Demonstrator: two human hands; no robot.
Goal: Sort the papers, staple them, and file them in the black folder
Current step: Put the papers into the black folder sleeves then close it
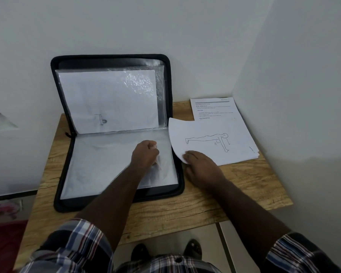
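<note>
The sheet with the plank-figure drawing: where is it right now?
In the head view it tops the paper stack on the table's right side, beside the open black folder, its near-left corner lifted by the right hand.

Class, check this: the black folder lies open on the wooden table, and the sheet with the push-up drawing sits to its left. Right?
Not quite. The head view shows the push-up sheet to the right of the open black folder, not its left, on the wooden table.
</note>
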